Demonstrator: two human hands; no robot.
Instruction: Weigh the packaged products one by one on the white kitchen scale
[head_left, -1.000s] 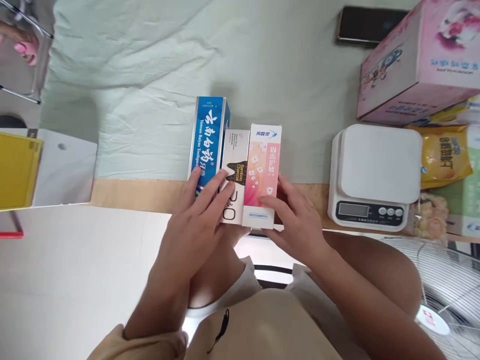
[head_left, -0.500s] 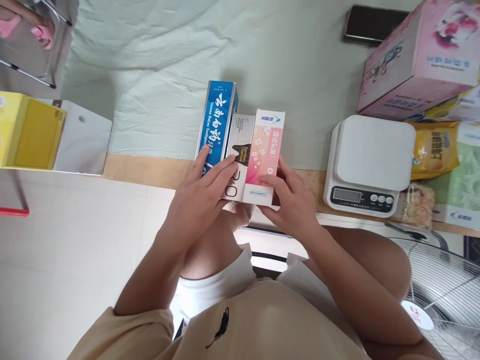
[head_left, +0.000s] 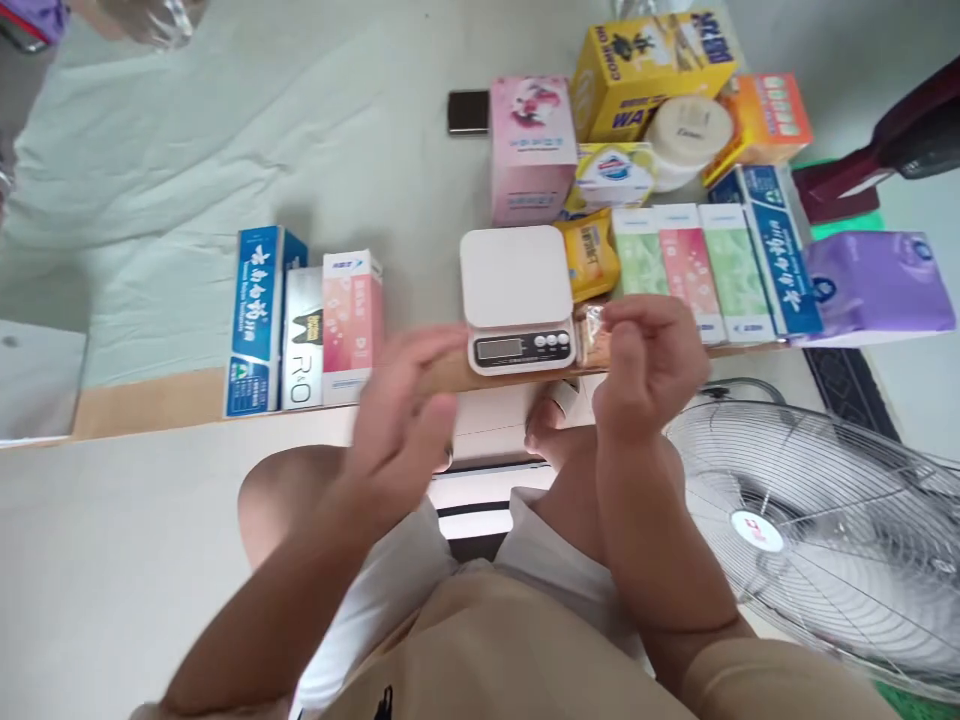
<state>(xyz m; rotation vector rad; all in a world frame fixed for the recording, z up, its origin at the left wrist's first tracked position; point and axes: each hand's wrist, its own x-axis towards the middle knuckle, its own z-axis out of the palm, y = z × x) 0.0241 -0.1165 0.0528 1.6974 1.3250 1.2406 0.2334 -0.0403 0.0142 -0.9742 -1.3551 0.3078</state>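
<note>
My right hand (head_left: pixel 652 365) is closed at the small clear plastic packet (head_left: pixel 594 338), its fingertips at the packet's upper corner. The packet has pinkish-orange contents and sits right of the white kitchen scale (head_left: pixel 516 278). My left hand (head_left: pixel 401 420), smeared by motion, is held open with nothing in it, fingers pointing at the scale's lower left corner. Farther left, three toothpaste boxes stand side by side at the table edge: a blue one (head_left: pixel 253 310), a silver-white one (head_left: pixel 304 345) and a pink one (head_left: pixel 349 320).
Right of the scale are a yellow packet (head_left: pixel 590 255), green (head_left: pixel 637 250) and pink boxes and a purple pack (head_left: pixel 877 285). Behind stand a pink carton (head_left: pixel 532 150), a yellow carton (head_left: pixel 652 75) and a white-lidded tub (head_left: pixel 688 140). A fan (head_left: pixel 817 530) stands below right.
Both hands have let go of the three toothpaste boxes and moved right, the right hand to the clear packet. The view has swung right, showing more goods.
</note>
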